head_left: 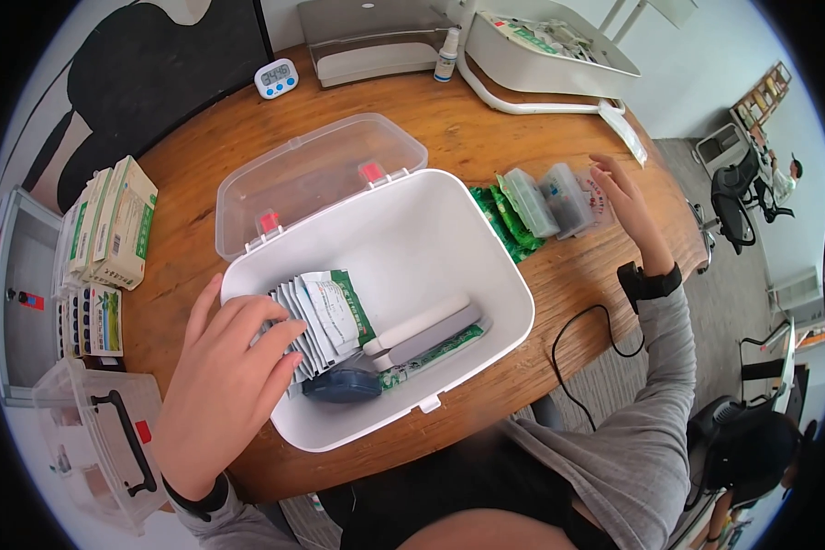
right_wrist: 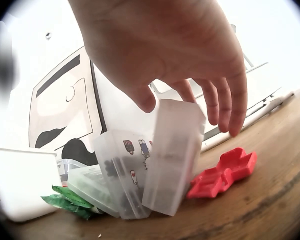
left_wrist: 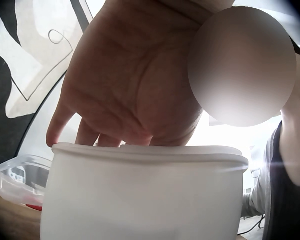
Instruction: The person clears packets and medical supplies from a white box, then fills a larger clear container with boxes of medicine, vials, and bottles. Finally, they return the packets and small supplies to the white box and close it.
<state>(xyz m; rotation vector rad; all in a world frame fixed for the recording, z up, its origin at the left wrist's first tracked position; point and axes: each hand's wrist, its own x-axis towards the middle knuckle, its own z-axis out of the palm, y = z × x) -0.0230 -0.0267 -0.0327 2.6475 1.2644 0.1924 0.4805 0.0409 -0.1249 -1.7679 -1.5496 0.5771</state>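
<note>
A white lidded box stands with its clear lid swung back. My left hand reaches over its left rim, fingers loosely bent at a row of sachets; in the left wrist view the rim hides the fingertips. Beside the sachets lie a dark blue rounded case, a white long case, a grey one and a green-patterned strip. At the right, my right hand hovers with fingers spread around the top of an upright clear plastic box.
Next to that box stand a printed clear box, green packets and a red plastic piece. Cartons and a clear bin are at the left. A timer, spray bottle and white basket stand behind.
</note>
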